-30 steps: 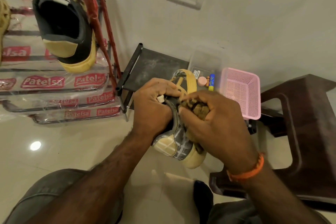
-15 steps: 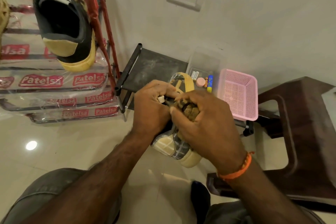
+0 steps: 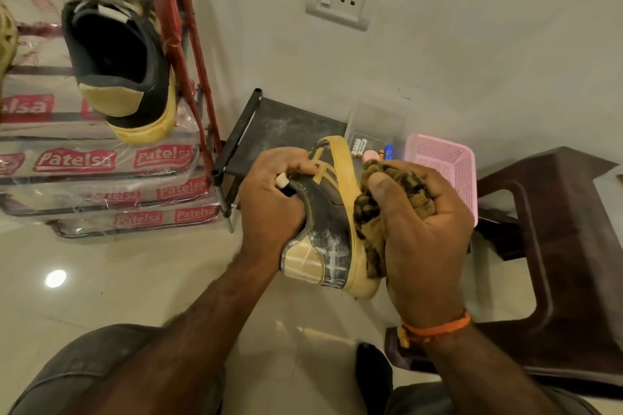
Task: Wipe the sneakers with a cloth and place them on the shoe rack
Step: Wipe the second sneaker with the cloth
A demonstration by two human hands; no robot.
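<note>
Nearest, both forearms reach forward over the knees, meeting above the glossy tiled floor (image 3: 118, 280). The left hand (image 3: 269, 199) curls round the collar of a black sneaker (image 3: 328, 222) with yellow stripes and a yellow rubber sole, holding it on its side, heel toward the person; whitish scuffs streak the heel panel. The right hand (image 3: 421, 229), an orange thread at its wrist, bunches a brown, nubbly cloth (image 3: 374, 212) in curled fingers and presses it against the sole edge. Beyond stand a dark low stand (image 3: 283, 125), a pink mesh basket (image 3: 448, 162) and a dark plastic stool (image 3: 566, 229). Farther left, the second sneaker (image 3: 121, 57) sits heel-out at the right edge of the plastic-wrapped red shoe rack (image 3: 188, 44).
</note>
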